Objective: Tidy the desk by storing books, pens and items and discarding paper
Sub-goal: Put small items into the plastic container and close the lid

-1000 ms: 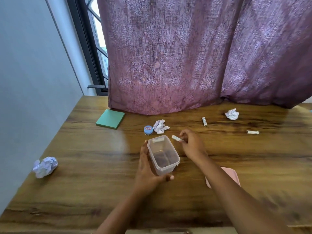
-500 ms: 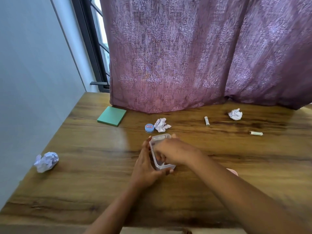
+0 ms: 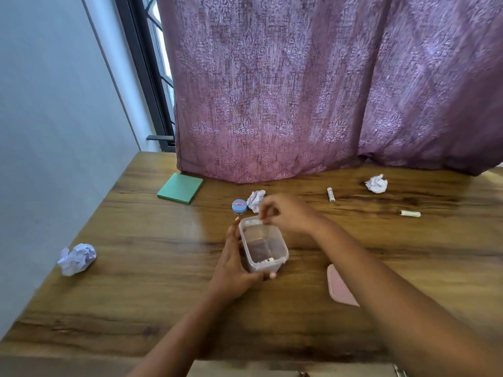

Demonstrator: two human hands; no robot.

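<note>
Needed a firm hold on the box (image 3: 285,254) and low drops, to stop bounce-outs. Gripped the box mid-table with the left hand (image 3: 234,268), thumb curled at its near end; hovered the right hand (image 3: 288,213) over the far rim, fingers curled, pinching something or nothing, impossible to tell. Had one stick (image 3: 266,260) inside, at the near end.

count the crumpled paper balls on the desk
3: one paper ball near the desk's left edge, one beside the blue jar, one far right. Arms may hide more.
</note>
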